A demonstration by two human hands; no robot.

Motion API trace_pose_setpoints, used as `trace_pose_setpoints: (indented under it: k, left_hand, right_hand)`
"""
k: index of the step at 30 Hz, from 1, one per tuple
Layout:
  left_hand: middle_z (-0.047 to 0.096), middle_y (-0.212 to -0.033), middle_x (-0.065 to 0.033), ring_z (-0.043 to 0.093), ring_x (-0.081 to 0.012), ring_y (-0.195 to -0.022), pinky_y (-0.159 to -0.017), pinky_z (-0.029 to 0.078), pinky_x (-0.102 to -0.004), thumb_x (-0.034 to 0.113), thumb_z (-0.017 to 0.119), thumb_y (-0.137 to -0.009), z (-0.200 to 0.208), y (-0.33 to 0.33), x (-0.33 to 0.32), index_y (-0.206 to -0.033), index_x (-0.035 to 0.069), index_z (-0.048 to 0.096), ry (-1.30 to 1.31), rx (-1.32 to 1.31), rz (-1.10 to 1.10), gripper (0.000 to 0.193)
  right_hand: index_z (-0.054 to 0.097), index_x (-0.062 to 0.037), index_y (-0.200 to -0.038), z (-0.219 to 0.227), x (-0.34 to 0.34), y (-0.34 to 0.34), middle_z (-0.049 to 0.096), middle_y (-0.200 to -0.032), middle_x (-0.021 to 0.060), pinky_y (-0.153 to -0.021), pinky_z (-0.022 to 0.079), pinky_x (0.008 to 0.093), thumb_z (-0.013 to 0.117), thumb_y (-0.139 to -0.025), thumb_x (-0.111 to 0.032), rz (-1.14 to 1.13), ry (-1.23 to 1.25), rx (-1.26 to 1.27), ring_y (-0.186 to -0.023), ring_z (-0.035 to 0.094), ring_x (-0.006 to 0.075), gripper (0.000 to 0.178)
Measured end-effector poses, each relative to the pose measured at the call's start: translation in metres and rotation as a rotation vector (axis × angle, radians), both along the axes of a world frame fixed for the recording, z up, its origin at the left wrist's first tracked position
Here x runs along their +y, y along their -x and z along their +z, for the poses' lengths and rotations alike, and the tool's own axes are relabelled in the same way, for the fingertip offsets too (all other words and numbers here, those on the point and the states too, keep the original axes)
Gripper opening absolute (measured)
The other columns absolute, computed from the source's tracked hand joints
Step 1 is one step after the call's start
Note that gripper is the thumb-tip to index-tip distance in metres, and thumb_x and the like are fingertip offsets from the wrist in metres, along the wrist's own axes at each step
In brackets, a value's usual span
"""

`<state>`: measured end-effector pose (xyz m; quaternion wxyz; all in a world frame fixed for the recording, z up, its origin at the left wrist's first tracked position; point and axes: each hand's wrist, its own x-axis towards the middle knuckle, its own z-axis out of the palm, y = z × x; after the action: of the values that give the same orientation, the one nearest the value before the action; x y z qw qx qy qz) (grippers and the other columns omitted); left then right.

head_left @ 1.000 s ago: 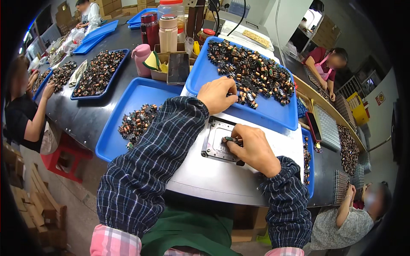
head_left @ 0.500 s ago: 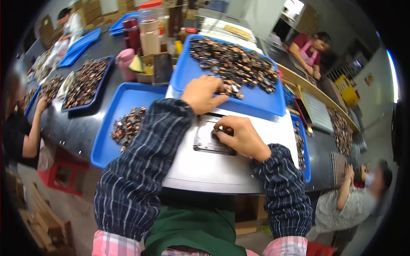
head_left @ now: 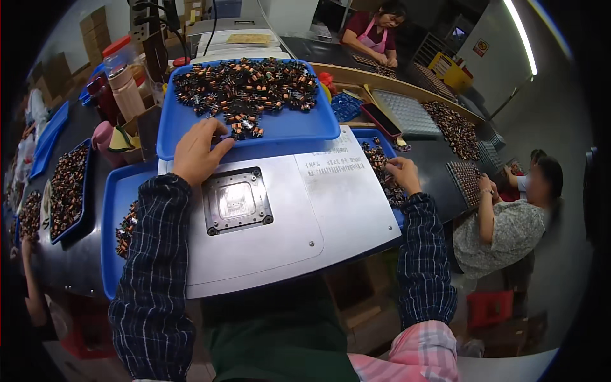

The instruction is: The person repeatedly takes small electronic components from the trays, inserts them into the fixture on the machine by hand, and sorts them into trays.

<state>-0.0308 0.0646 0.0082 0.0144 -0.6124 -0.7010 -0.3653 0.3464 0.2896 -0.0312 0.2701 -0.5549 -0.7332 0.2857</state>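
Note:
My left hand rests at the near left edge of a blue tray heaped with small black-and-copper coil parts. Its thumb stands apart from the bent fingers, and nothing shows between them. A few of the coil parts lie just beyond its fingertips. Over a second blue tray on the right, my right hand has its fingertips drawn together among more coil parts; whatever they hold is hidden. Between my hands lies a silver metal plate with a dark-framed square fixture, its centre bare.
Left stand another blue tray, a pink cup and a tumbler. Beyond the right tray lie a red-edged phone and a clear plastic tray. Co-workers sit at the far side and at right.
My right hand has left the fixture and moved right to the side tray, leaving the fixture uncovered. My left hand stays by the big tray. The view has turned rightward.

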Motion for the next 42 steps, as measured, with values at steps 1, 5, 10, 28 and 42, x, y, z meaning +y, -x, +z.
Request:
trace_pose_setpoints:
  k: [1,5,10,28,42]
  left_hand:
    - [0.055,-0.083,-0.0078,0.054,-0.0226,-0.079,-0.070,0.042,-0.0322,0.016,0.058,-0.076,-0.001,0.001,-0.002,-0.084,0.006,0.054,-0.059,-0.104,-0.002,0.013]
    - [0.054,-0.082,-0.0077,0.055,-0.0197,-0.075,-0.067,0.043,-0.0297,0.004,0.060,-0.072,-0.002,0.008,0.000,-0.091,0.004,0.055,-0.166,-0.260,-0.092,0.019]
    - [0.052,-0.081,-0.0037,0.049,-0.0113,-0.066,-0.062,0.041,-0.0233,0.002,0.065,-0.069,0.006,-0.005,-0.010,-0.086,0.004,0.062,-0.233,-0.307,0.042,0.018]
    - [0.055,-0.082,-0.0106,0.054,-0.0264,-0.078,-0.069,0.045,-0.0324,-0.003,0.060,-0.068,0.002,-0.046,-0.071,-0.087,0.001,0.060,0.035,-0.137,-0.234,0.020]
    - [0.052,-0.076,-0.0103,0.052,-0.0269,-0.077,-0.067,0.043,-0.0357,-0.001,0.057,-0.066,0.002,-0.054,-0.063,-0.083,0.002,0.060,0.082,0.106,-0.196,0.017]
  right_hand:
    - [0.059,-0.0018,-0.091,0.002,0.001,0.001,0.062,-0.075,0.0101,-0.056,0.046,0.0298,0.064,-0.072,-0.017,0.020,-0.187,-0.306,-0.064,0.059,0.0186,0.025]
    - [0.058,-0.0051,-0.100,0.037,0.013,0.025,0.062,-0.075,0.0100,-0.059,0.047,0.0291,0.065,-0.070,-0.016,0.222,-0.571,-0.412,-0.064,0.060,0.0215,0.033]
    - [0.061,0.0010,-0.091,0.084,-0.029,0.128,0.063,-0.073,0.0097,-0.058,0.047,0.0250,0.061,-0.073,-0.011,0.650,-0.232,0.137,-0.063,0.059,0.0147,0.022]
    - [0.061,-0.0008,-0.074,0.049,-0.073,0.245,0.060,-0.070,0.0088,-0.062,0.045,0.0282,0.068,-0.063,-0.015,0.767,-0.107,0.090,-0.067,0.057,0.0181,0.019]
    - [0.060,0.0011,-0.086,0.074,-0.137,0.216,0.061,-0.076,0.0039,-0.065,0.045,0.0213,0.063,-0.072,-0.002,0.973,-0.019,0.306,-0.071,0.057,0.0089,0.014]
